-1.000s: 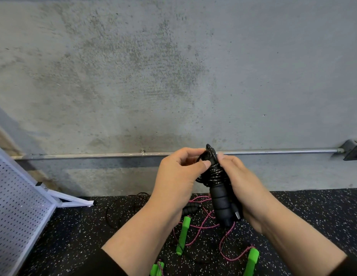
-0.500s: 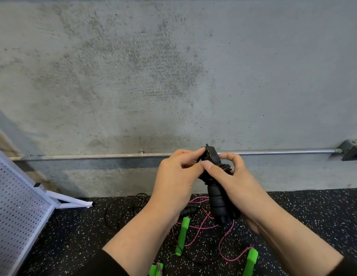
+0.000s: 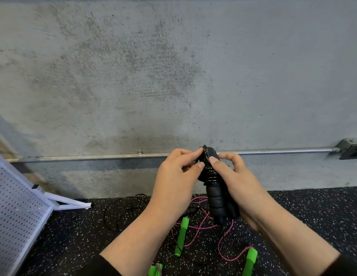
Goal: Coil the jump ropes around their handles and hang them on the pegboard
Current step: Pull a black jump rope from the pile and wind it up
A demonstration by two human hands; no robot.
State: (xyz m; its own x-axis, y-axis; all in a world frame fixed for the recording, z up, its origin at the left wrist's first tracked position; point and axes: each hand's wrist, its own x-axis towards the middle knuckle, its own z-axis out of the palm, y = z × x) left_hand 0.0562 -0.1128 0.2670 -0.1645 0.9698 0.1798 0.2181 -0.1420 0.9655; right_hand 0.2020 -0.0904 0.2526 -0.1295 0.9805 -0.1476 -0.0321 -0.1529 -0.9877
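I hold a black jump rope (image 3: 215,198) upright in front of the wall, its cord coiled tightly round the paired handles near the top. My right hand (image 3: 235,180) grips the handles, thumb and forefinger pinching the top of the coil. My left hand (image 3: 177,178) pinches the cord's end at the top of the bundle. On the floor below lie a pink rope with green handles (image 3: 181,236), another green handle (image 3: 250,261) and a loose black rope (image 3: 122,212). The white pegboard (image 3: 16,212) leans at the left edge.
A bare concrete wall fills the view, with a metal conduit (image 3: 90,157) running along it to a junction box (image 3: 351,149) at the right. The floor is black speckled rubber (image 3: 313,212). A third green handle (image 3: 155,268) shows at the bottom edge.
My right hand slid up the handles so its thumb and forefinger now pinch the coil's top. My left thumb shifted slightly on the cord end. The bundle stayed upright.
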